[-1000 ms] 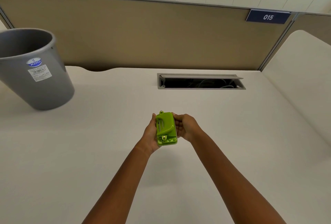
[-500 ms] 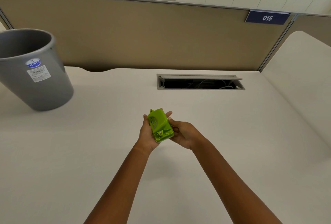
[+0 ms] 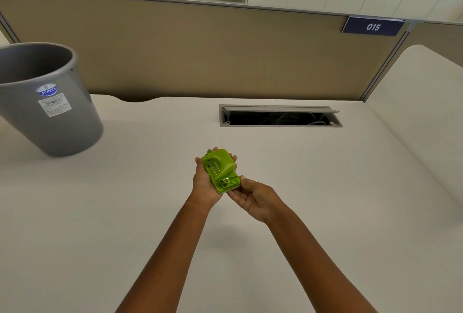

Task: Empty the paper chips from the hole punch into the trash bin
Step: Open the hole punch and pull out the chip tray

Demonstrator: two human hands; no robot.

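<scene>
Right hand slid back – fingers pinch hole punch near end, left hand cups it.

Glossy lime-green plastic on the hole punch, with small bright metal pins at its near end. Smooth grey plastic, slightly sheened, on the trash bin at upper left, carrying paper stickers. Matt off-white laminate across the table; woven-looking tan cloth on the partition.

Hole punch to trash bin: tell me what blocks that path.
Nothing visible does. The hole punch sits held in the left hand and right hand; only bare desk lies between it and the trash bin.
</scene>
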